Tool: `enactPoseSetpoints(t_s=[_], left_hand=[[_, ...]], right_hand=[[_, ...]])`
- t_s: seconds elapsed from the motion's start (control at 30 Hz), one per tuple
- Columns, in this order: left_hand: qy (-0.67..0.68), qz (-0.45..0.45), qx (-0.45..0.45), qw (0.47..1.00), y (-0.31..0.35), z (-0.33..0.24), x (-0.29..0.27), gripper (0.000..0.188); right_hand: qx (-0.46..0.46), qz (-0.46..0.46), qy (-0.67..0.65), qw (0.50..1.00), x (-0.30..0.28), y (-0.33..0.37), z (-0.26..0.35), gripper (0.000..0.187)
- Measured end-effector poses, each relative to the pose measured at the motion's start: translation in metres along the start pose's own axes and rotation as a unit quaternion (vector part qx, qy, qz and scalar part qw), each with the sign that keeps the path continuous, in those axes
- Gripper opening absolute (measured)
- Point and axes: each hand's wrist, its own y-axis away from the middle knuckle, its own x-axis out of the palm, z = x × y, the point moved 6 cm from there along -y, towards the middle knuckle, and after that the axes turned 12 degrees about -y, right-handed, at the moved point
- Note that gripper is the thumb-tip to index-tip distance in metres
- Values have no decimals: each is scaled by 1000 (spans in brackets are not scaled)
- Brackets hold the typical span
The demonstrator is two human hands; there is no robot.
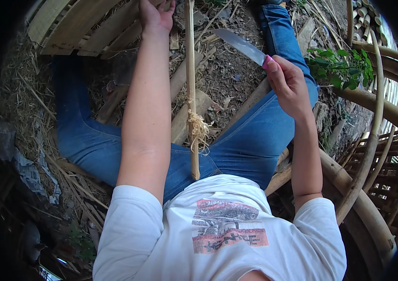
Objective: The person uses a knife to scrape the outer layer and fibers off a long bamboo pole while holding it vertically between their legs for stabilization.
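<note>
Beside a bamboo strip (pixel 191 65), my right grip (pixel 289 85) is holding a pink-handled knife (pixel 243 46), best angled clear of my left grip (pixel 157 18), whose hold I cannot tell.

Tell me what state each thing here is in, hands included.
Knife: blade bare, tip toward the picture's upper left.
Right hand: closed around the knife's pink handle.
Left hand: cut off by the upper edge; its grip cannot be told.
Stick: lower end in view, upper end out of view.
Shavings: curled, bunched at the stick's lower part.
Leafy plant: green, in leaf.
</note>
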Motion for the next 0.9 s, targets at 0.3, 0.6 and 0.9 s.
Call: enactPoseSetpoints(t_s=[0.3,0.6,0.9], left_hand=[[4,-26,-14,1000,13,3,-8,67],[-10,-3,-10,1000,11,1,-18,66],[-34,-29,-15,999,26,-4,-20,67]], right_hand=[[1,3,-22,1000,10,1,4,34],[-21,-4,-20,1000,10,2,9,34],[-12,-19,-31,999,2,4,4,32]])
